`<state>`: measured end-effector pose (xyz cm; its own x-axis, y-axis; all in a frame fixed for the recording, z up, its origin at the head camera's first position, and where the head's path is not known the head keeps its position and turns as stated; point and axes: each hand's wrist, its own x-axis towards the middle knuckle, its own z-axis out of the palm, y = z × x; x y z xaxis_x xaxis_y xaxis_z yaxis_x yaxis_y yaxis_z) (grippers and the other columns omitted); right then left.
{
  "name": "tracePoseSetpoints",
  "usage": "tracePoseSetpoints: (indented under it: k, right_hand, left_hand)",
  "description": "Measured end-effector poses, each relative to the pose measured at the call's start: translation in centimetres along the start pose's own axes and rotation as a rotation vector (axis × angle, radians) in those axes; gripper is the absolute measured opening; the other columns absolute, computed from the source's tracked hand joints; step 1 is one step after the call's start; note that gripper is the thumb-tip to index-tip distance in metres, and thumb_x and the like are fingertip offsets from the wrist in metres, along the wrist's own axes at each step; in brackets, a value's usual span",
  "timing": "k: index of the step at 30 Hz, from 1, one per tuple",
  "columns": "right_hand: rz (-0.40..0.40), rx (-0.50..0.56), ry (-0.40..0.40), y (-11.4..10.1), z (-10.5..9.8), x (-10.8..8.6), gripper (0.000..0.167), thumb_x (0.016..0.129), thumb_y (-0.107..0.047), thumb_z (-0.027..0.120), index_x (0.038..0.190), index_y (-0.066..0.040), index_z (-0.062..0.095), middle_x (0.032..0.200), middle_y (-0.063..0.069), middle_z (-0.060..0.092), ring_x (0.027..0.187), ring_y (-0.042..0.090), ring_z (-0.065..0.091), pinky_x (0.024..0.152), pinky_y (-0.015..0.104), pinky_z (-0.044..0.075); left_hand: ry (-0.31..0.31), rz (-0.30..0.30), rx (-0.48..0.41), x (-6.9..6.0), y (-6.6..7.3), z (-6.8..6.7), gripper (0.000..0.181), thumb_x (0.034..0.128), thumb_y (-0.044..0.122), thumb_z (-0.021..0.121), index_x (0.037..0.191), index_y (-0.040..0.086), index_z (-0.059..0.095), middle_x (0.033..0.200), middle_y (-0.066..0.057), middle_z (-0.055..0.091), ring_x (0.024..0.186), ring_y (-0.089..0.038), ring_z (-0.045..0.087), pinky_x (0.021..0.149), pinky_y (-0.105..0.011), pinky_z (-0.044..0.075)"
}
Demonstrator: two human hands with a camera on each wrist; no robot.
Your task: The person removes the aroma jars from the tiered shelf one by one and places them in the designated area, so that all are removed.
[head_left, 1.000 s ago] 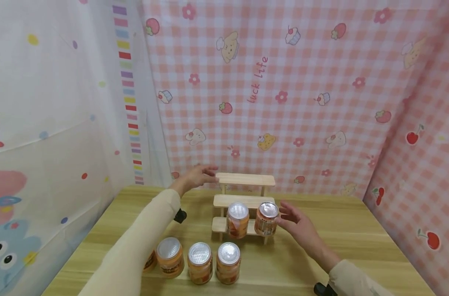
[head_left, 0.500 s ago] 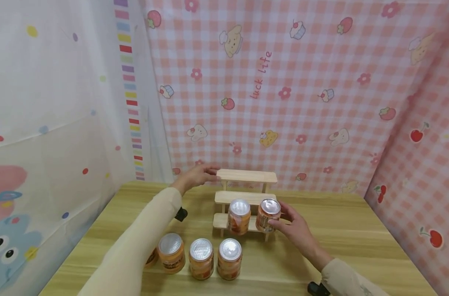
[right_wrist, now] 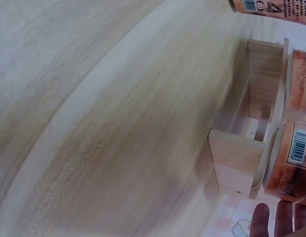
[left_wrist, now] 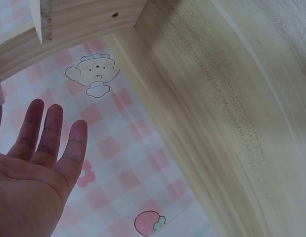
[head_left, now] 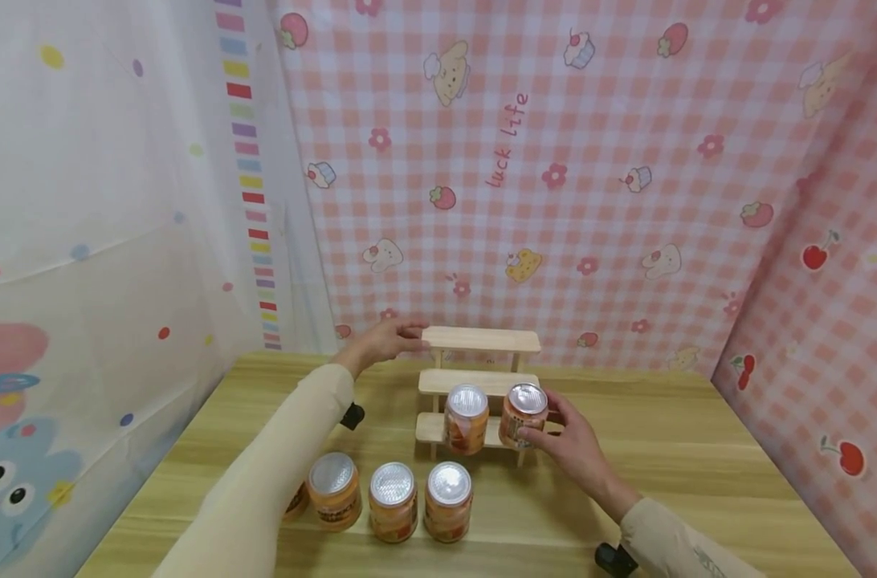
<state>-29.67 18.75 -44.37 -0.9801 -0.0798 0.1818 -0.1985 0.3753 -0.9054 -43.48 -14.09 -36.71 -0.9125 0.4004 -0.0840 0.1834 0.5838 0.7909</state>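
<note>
A small three-tier wooden shelf (head_left: pixel 479 382) stands on the table near the back. On its lowest tier are two orange cans with silver lids, a left can (head_left: pixel 467 421) and a right can (head_left: pixel 523 417). My right hand (head_left: pixel 576 444) holds the right can from its right side, thumb across the front and fingers behind. In the right wrist view, fingertips (right_wrist: pixel 284 217) meet this can's side. My left hand (head_left: pixel 383 343) is at the left end of the top tier, its fingers touching the board. The left wrist view shows straight fingers (left_wrist: pixel 50 129); the thumb is hidden there.
Several similar cans (head_left: pixel 393 502) stand in a row in front of the shelf, the leftmost partly hidden by my left sleeve (head_left: pixel 258 474). A pink checked cloth (head_left: pixel 590 217) hangs behind the wooden table (head_left: pixel 626 482), with a white cloth (head_left: pixel 120 241) at left.
My right hand has moved left and taken hold of the right can, its thumb now on the front. The left hand stays by the top tier. The head view has shifted slightly.
</note>
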Motion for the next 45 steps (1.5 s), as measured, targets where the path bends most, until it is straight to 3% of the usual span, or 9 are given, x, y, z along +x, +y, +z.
tracePoseSetpoints:
  k: [9, 20, 29, 45]
  right_hand:
    - [-0.023, -0.054, 0.036, 0.8, -0.1, -0.1, 0.073, 0.082, -0.022, 0.084, 0.142, -0.003, 0.047, 0.131, 0.016, 0.057, 0.116, 0.033, 0.055, 0.089, 0.043, 0.052]
    - [-0.033, -0.046, 0.050, 0.5, -0.3, -1.0, 0.067, 0.083, -0.024, 0.083, 0.139, -0.004, 0.051, 0.129, 0.014, 0.059, 0.115, 0.031, 0.056, 0.086, 0.036, 0.053]
    - [-0.065, -0.006, 0.022, -0.1, -0.2, -2.0, 0.063, 0.082, -0.017, 0.083, 0.137, -0.004, 0.053, 0.124, 0.014, 0.062, 0.109, 0.029, 0.060, 0.080, 0.030, 0.054]
    - [-0.039, 0.021, -0.063, -0.4, -0.2, -3.7, 0.065, 0.078, -0.012, 0.085, 0.133, 0.003, 0.053, 0.119, 0.017, 0.061, 0.107, 0.028, 0.060, 0.081, 0.028, 0.056]
  left_hand:
    - [-0.013, -0.011, 0.045, 0.0, 0.3, 0.3, 0.063, 0.0978, 0.041, 0.062, 0.152, 0.017, 0.042, 0.146, -0.013, 0.050, 0.128, -0.032, 0.052, 0.101, -0.048, 0.045]
    - [-0.023, -0.027, 0.027, -0.1, 0.6, 0.4, 0.060, 0.0993, 0.039, 0.060, 0.152, 0.016, 0.042, 0.147, -0.015, 0.049, 0.128, -0.033, 0.051, 0.099, -0.047, 0.046]
    - [-0.024, -0.042, 0.008, -0.2, 0.3, 0.3, 0.059, 0.0992, 0.037, 0.061, 0.152, 0.017, 0.042, 0.147, -0.015, 0.048, 0.128, -0.033, 0.051, 0.100, -0.049, 0.045]
    - [-0.015, -0.030, -0.033, -0.3, 0.1, 0.1, 0.060, 0.0989, 0.036, 0.062, 0.152, 0.017, 0.042, 0.147, -0.016, 0.048, 0.129, -0.034, 0.050, 0.104, -0.055, 0.041]
